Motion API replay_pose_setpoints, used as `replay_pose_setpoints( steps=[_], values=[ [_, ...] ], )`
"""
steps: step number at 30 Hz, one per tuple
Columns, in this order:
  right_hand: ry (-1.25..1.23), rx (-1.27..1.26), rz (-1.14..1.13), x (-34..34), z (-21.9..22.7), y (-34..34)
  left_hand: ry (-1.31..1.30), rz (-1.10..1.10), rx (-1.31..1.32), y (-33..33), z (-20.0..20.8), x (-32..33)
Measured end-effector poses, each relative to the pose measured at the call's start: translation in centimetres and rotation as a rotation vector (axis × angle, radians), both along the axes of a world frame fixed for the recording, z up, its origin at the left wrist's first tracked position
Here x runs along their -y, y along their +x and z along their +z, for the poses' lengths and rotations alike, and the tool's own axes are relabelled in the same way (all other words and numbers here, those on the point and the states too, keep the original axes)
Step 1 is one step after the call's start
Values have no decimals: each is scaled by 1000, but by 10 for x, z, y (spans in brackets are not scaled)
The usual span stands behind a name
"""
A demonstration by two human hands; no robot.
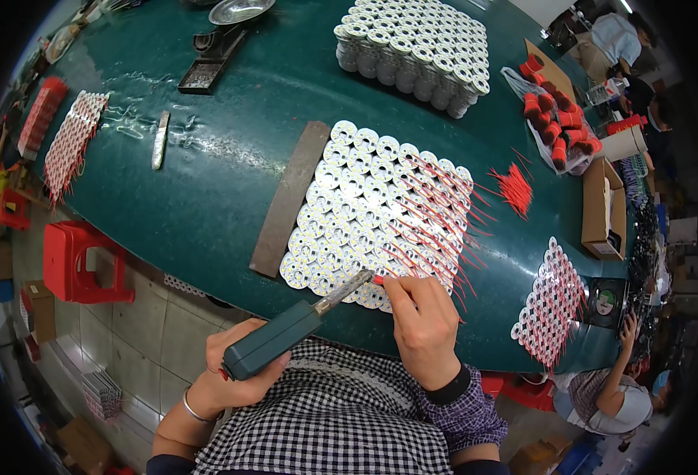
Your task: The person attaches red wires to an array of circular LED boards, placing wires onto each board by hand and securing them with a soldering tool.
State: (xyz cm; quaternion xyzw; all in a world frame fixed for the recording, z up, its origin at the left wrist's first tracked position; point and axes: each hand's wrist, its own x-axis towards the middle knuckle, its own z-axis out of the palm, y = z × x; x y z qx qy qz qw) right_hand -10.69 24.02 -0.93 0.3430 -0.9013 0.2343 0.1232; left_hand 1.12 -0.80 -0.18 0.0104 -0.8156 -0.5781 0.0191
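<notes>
My left hand (pixel 226 389) is wrapped around the handle of a dark green soldering gun (pixel 273 342). The gun's metal tip reaches over the near edge of a panel of round white LED boards (pixel 341 229) set in close rows. Beside that tip, my right hand (pixel 428 328) pinches a small red wire (pixel 378 279) against the boards; its fingers hide most of it. Thin red wires (pixel 436 210) stick out from the boards on the panel's right side. Along the left edge of the panel lies a flat brown metal bar (pixel 289 202).
Loose red wires (pixel 514 190) lie right of the panel. A tall stack of round boards (pixel 412 51) stands at the back, near a bag of red spools (pixel 559 119). Wired panels lie at right (pixel 551 305) and far left (pixel 76 142). Another person (pixel 614 396) sits at lower right.
</notes>
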Motion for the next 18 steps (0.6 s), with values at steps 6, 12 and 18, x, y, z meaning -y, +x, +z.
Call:
replay_pose_setpoints(
  steps=[6,12,18],
  values=[
    [20,1,-6,1,1,1,-33,2,5,-1,-1,1],
    [29,12,-26,4,5,2,-26,21,-40,-2,-1,-1],
    [42,14,-30,4,5,2,-63,-19,-31,1,1,4]
  ],
)
